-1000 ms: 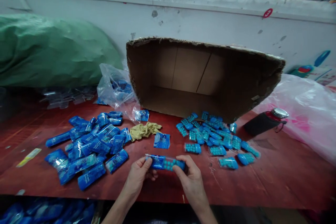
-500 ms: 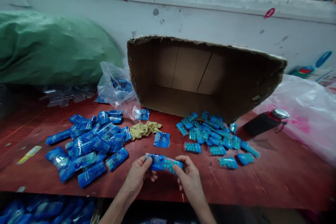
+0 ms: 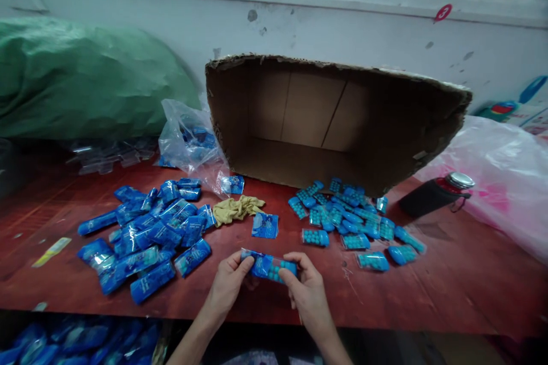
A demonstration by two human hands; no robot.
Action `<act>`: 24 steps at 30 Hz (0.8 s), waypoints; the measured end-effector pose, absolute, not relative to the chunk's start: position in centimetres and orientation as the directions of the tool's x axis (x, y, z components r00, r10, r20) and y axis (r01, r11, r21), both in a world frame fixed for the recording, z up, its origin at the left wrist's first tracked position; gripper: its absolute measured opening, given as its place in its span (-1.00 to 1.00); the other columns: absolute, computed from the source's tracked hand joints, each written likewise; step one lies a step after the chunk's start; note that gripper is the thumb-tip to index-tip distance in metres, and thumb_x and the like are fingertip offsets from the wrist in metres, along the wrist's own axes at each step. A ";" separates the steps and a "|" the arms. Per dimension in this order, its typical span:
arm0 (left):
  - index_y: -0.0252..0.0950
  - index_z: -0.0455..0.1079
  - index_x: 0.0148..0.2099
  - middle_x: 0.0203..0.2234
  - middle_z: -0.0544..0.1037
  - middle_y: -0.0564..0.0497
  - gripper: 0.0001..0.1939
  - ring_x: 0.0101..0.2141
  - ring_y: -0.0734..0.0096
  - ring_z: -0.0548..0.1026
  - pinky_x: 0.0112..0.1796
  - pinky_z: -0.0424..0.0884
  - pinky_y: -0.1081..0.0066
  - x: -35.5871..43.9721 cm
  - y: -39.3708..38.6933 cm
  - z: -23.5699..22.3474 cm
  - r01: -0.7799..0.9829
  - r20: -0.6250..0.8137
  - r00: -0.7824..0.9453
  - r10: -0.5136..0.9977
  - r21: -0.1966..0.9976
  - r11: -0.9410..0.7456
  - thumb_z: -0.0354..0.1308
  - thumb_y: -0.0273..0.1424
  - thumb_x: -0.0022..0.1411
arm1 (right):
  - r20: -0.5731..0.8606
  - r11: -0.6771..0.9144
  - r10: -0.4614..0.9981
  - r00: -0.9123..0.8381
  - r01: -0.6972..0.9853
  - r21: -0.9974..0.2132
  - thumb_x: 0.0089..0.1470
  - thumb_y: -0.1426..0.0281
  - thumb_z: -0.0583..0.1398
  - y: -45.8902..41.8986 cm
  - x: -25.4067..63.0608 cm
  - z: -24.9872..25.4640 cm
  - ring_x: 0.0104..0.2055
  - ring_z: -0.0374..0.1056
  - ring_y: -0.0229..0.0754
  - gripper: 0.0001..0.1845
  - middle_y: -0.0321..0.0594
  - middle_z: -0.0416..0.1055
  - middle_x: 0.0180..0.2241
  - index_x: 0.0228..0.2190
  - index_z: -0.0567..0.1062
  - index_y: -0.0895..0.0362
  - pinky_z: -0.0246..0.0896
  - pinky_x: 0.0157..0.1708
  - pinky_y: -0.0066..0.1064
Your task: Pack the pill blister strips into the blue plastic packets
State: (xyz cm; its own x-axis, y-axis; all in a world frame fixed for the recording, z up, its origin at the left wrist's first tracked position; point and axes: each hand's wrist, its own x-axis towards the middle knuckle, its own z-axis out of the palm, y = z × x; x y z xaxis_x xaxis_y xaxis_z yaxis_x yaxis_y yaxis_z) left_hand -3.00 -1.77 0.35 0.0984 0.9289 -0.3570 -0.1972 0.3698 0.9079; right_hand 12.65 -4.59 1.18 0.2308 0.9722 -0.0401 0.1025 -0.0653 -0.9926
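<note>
Both hands hold one small clear pack of turquoise balls [image 3: 274, 266] over the front of the red table. Its left part is covered by a blue printed wrapper. My left hand [image 3: 229, 279] pinches the wrapped left end between thumb and fingers. At the other end, my right hand [image 3: 305, 285] grips the pack, thumb on the near side. A flat blue printed card or sleeve [image 3: 265, 225] lies just beyond. To the left is a heap of blue-wrapped packs [image 3: 158, 234]. On the right, packs showing turquoise balls [image 3: 342, 214] are spread before the box.
An open cardboard box [image 3: 317, 114] lies on its side at the back. Yellowish gloves or cloth [image 3: 238, 209], a clear plastic bag [image 3: 188, 137], a dark bottle [image 3: 432, 197] and a yellow-handled cutter [image 3: 52, 251] rest on the red table [image 3: 406, 308]. A green sack [image 3: 85, 80] bulges behind.
The wrapper now covers more of the pack, and fewer balls show between my hands. Both hands still grip its ends. The view has shifted slightly.
</note>
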 end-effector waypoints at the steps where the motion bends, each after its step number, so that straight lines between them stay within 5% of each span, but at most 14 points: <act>1: -0.36 0.34 -0.47 -0.73 0.45 0.07 -0.74 -0.69 0.49 0.39 -0.65 0.31 0.52 -2.9 -1.7 0.4 -0.224 -0.367 0.087 0.926 0.899 0.377 0.20 -0.24 -0.07 | -0.018 -0.050 0.975 0.221 0.139 -0.989 -0.14 0.33 0.21 -4.4 12.5 1.2 -0.52 0.27 -0.26 -0.82 -0.34 0.33 -0.55 -0.40 0.42 0.12 0.21 -0.53 -0.49; 8: -0.32 0.31 -0.35 -0.57 0.53 0.05 -0.72 -0.55 0.43 0.48 -0.48 0.40 0.42 -1.7 -1.7 0.8 -0.504 -0.520 0.025 0.854 0.731 0.460 0.26 -0.32 -0.12 | 0.197 0.133 0.958 0.207 0.286 -0.949 -0.06 0.39 0.17 -4.0 11.2 0.6 -0.29 0.30 -0.18 -0.87 -0.22 0.37 -0.37 -0.37 0.42 0.11 0.24 -0.26 -0.39; 13: -0.37 0.34 -0.39 -0.58 0.52 0.01 -0.75 -0.53 0.39 0.47 -0.43 0.39 0.37 -1.6 -1.5 0.8 -0.524 -0.504 0.039 0.863 0.725 0.447 0.26 -0.33 -0.12 | -0.019 -0.019 1.000 0.012 0.009 -1.000 0.05 0.28 0.06 -4.3 11.0 0.4 -0.48 0.31 -0.28 -0.68 -0.22 0.33 -0.35 -0.13 0.34 0.10 0.32 -0.56 -0.48; 16: -0.35 0.34 -0.39 -0.56 0.53 0.02 -0.74 -0.52 0.38 0.48 -0.42 0.39 0.37 -1.2 -1.5 1.2 -0.557 -0.517 0.052 0.854 0.695 0.454 0.26 -0.31 -0.13 | -0.082 -0.080 0.996 0.038 -0.031 -0.996 0.05 0.28 0.06 -4.6 10.8 0.3 -0.52 0.30 -0.29 -0.67 -0.22 0.33 -0.37 -0.13 0.34 0.12 0.31 -0.64 -0.51; 21: -0.32 0.32 -0.44 -0.61 0.50 0.10 -0.78 -0.58 0.51 0.44 -0.47 0.35 0.49 -0.5 -1.5 2.0 -0.611 -0.522 0.028 0.853 0.666 0.428 0.28 -0.35 -0.14 | 0.149 0.129 0.982 0.114 0.164 -0.978 0.03 0.40 0.09 -5.3 10.2 0.5 -0.29 0.34 -0.18 -0.72 -0.17 0.38 -0.25 -0.17 0.41 0.06 0.33 -0.32 -0.40; 24: -0.35 0.35 -0.41 -0.58 0.51 0.04 -0.82 -0.54 0.46 0.47 -0.44 0.36 0.47 -1.3 -1.3 2.2 -0.545 -0.525 0.212 0.824 0.637 0.546 0.24 -0.37 -0.08 | 0.110 0.097 0.990 0.092 0.136 -0.986 -0.05 0.45 0.15 -5.1 10.5 0.9 -0.26 0.33 -0.17 -0.67 -0.20 0.40 -0.27 -0.17 0.41 0.05 0.29 -0.24 -0.37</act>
State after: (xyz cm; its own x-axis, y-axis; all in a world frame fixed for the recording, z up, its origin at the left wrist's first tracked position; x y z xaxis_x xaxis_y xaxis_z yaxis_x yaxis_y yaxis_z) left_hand -1.34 -1.27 2.16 0.2123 0.8243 -0.5249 -0.5448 0.5458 0.6367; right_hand 10.49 -5.15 0.85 0.0921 0.9896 0.1101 0.1363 0.0970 -0.9859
